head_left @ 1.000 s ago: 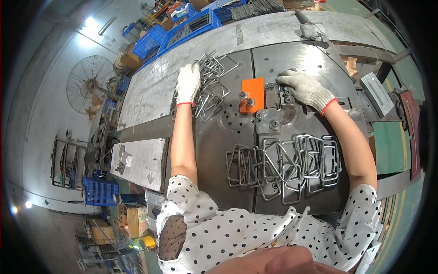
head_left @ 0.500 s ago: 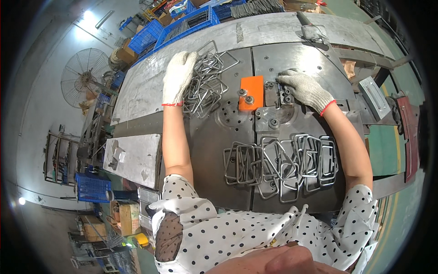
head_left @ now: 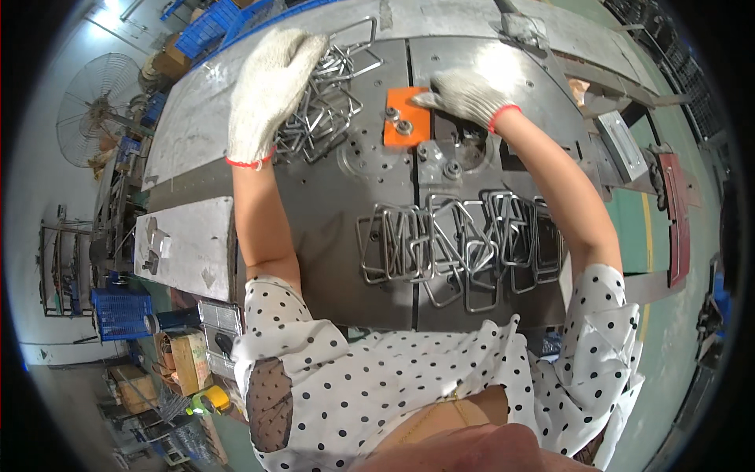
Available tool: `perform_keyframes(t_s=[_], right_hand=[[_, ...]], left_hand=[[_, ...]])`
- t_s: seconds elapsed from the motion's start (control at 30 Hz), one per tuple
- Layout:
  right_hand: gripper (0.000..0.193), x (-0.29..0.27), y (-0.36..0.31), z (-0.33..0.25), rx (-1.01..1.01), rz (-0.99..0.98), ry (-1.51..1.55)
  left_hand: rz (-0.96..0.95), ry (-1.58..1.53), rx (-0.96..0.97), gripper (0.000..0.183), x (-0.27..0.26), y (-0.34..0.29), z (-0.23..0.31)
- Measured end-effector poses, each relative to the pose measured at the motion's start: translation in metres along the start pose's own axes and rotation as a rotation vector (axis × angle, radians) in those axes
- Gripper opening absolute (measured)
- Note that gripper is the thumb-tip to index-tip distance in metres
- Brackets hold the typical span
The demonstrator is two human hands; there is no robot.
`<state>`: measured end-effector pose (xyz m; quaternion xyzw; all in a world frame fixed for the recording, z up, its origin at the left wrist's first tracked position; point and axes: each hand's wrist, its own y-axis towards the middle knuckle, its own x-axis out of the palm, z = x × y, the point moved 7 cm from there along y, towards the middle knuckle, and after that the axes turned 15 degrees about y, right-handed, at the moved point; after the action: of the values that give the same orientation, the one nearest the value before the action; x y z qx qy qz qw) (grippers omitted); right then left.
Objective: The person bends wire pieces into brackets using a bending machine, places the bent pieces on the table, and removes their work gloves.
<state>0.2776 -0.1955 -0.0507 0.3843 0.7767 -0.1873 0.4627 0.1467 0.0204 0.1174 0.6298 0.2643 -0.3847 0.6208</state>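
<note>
My left hand [head_left: 275, 90], in a white knit glove with a red cuff, is at the left side of a heap of bent metal wire frames [head_left: 318, 122]. Its fingers are bent at the heap's far part, closed on a wire frame; the fingertips are partly hidden. My right hand [head_left: 468, 98], gloved alike, lies over a steel bolted fixture [head_left: 452, 161]. Its fingers stretch leftward, and one tip reaches the right edge of an orange plate [head_left: 406, 135] with two bolts. I see nothing held in it. The hand covers part of the fixture.
More wire frames [head_left: 464, 248] lie in an overlapping row close to me on the steel worktop [head_left: 330, 259]. A grey-handled tool [head_left: 523, 27] is at the far edge. Blue crates [head_left: 208, 27] stand beyond the table. A large fan [head_left: 98, 110] is off to the left.
The whole view has shifted, so the table appears higher and further left. My right hand has moved left across the fixture toward the orange plate. My left hand stays at the heap.
</note>
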Motion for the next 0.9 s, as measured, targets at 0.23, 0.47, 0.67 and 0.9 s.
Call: perform_keyframes(t_s=[0.23,0.47,0.67,0.9], right_hand=[[0.074,0.009,0.005,-0.001,0.116,-0.063,0.096],[0.058,-0.073,-0.076,-0.080,-0.200,0.173,-0.049],[0.053,-0.059,-0.165,-0.078,-0.102,-0.196,0.168],[0.038,-0.087,-0.165,-0.046,-0.204,0.373,0.285]], left_hand=[[0.041,0.009,0.169,0.037,-0.006,-0.005,0.021],[-0.030,-0.042,0.120,0.034,0.007,-0.005,0.022],[-0.147,-0.253,0.059,0.041,0.020,-0.004,0.032],[-0.411,-0.631,-0.037,0.031,0.061,-0.013,0.062]])
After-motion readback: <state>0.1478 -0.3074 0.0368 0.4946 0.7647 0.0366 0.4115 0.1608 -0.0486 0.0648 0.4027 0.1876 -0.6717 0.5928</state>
